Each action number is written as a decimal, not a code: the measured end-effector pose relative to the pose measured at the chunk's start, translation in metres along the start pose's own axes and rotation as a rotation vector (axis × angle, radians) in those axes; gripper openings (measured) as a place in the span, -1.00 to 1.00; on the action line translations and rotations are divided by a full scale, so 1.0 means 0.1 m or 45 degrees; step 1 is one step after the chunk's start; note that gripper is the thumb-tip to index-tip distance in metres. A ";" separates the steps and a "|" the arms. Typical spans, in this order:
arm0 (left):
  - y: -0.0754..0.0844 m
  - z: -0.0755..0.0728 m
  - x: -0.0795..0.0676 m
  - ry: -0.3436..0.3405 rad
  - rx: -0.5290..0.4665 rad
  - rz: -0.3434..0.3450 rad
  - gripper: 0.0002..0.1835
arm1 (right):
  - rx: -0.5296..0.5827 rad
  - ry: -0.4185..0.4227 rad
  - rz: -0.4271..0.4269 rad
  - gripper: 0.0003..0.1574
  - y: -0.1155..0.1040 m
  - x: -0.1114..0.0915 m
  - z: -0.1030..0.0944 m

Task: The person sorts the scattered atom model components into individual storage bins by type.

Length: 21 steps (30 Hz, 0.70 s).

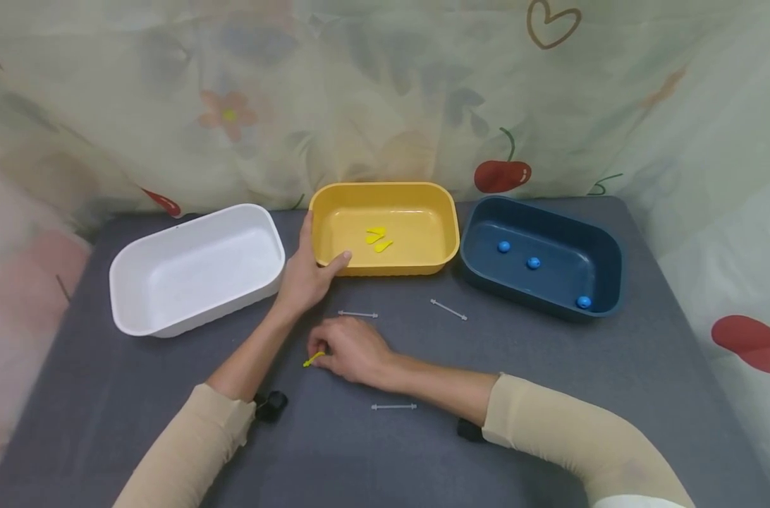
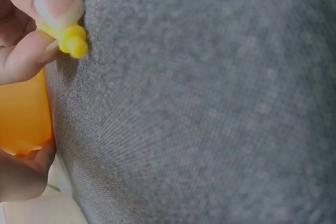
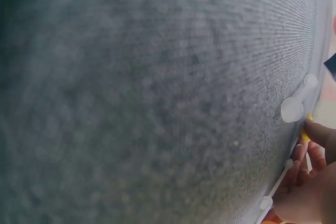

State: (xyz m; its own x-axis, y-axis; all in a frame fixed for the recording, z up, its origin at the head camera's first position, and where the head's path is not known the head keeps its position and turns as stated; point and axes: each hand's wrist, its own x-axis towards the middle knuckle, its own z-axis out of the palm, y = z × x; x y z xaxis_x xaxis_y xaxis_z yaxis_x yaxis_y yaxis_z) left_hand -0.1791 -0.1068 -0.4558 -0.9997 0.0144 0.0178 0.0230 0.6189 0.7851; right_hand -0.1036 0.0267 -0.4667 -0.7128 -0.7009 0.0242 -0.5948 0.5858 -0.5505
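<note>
In the head view my left hand [image 1: 305, 276] holds the front left corner of the yellow bin [image 1: 423, 264], fingers along its left side and thumb over the front rim. Several small yellow teardrop-shaped pieces [image 1: 383, 246] lie inside that bin. My right hand [image 1: 350, 351] is low over the table in front of it, pinching a small yellow piece [image 1: 313, 359] between thumb and finger. Up close in the left wrist view, the yellow piece [image 2: 73, 41] shows a knobbed end beyond the fingertips; its other end is hidden.
Thin pale rods with knobbed ends lie around my right hand: one rod [image 1: 358, 315] behind, another [image 1: 449, 309] to the right, a third [image 1: 394, 407] nearer me. A white bin [image 1: 197, 314] stands left; a dark blue bin [image 1: 518, 300] with blue balls [image 1: 534, 263] stands right.
</note>
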 end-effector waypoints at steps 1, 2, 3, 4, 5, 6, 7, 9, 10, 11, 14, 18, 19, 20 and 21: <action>-0.01 0.00 0.00 -0.001 0.000 -0.004 0.08 | 0.019 -0.006 -0.008 -0.88 0.01 0.00 0.01; -0.01 0.00 -0.01 -0.002 0.000 -0.006 0.08 | 0.046 -0.012 -0.012 -0.89 0.02 0.00 0.01; -0.01 0.00 -0.01 -0.005 -0.002 -0.009 0.08 | 0.078 -0.019 -0.014 -0.91 0.02 0.00 0.01; -0.02 0.00 -0.01 -0.006 -0.004 -0.011 0.08 | 0.112 -0.028 -0.015 -0.92 0.03 0.00 0.00; -0.02 -0.01 -0.01 -0.008 -0.005 -0.010 0.08 | 0.147 -0.039 -0.013 -0.93 0.04 0.00 -0.01; -0.02 -0.01 -0.02 -0.010 -0.004 -0.011 0.08 | 0.184 -0.048 -0.007 -0.94 0.04 0.00 -0.02; -0.02 -0.01 -0.02 -0.010 -0.007 -0.006 0.07 | 0.220 -0.057 0.001 -0.95 0.05 -0.01 -0.04; -0.02 -0.01 -0.02 -0.008 -0.008 0.000 0.07 | 0.282 -0.070 0.012 -0.95 0.06 -0.02 -0.07; -0.02 -0.01 -0.02 -0.007 -0.005 0.000 0.07 | 0.309 -0.072 0.019 -0.94 0.07 -0.04 -0.09; -0.02 -0.01 -0.02 -0.007 -0.004 0.000 0.07 | 0.337 -0.068 0.022 -0.94 0.08 -0.05 -0.11; -0.02 -0.01 -0.01 -0.008 0.004 -0.005 0.08 | 0.410 -0.046 0.027 -0.91 0.10 -0.11 -0.15; -0.02 -0.01 0.00 -0.007 0.006 -0.003 0.09 | 0.467 -0.016 0.014 -0.87 0.11 -0.20 -0.21; -0.02 -0.01 0.01 -0.007 0.005 -0.004 0.09 | 0.476 -0.013 0.009 -0.86 0.12 -0.22 -0.23; -0.02 -0.01 0.01 -0.007 0.003 -0.006 0.09 | 0.490 -0.013 0.003 -0.86 0.13 -0.23 -0.25; -0.02 -0.01 0.01 -0.009 0.000 -0.006 0.09 | 0.501 -0.015 -0.001 -0.86 0.13 -0.25 -0.27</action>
State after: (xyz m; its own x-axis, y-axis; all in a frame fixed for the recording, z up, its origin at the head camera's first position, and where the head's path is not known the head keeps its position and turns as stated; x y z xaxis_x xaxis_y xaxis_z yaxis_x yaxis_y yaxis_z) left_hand -0.1801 -0.1088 -0.4572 -0.9998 0.0168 0.0099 0.0182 0.6188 0.7854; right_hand -0.1031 0.0629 -0.4520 -0.7070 -0.7070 0.0163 -0.4056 0.3864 -0.8284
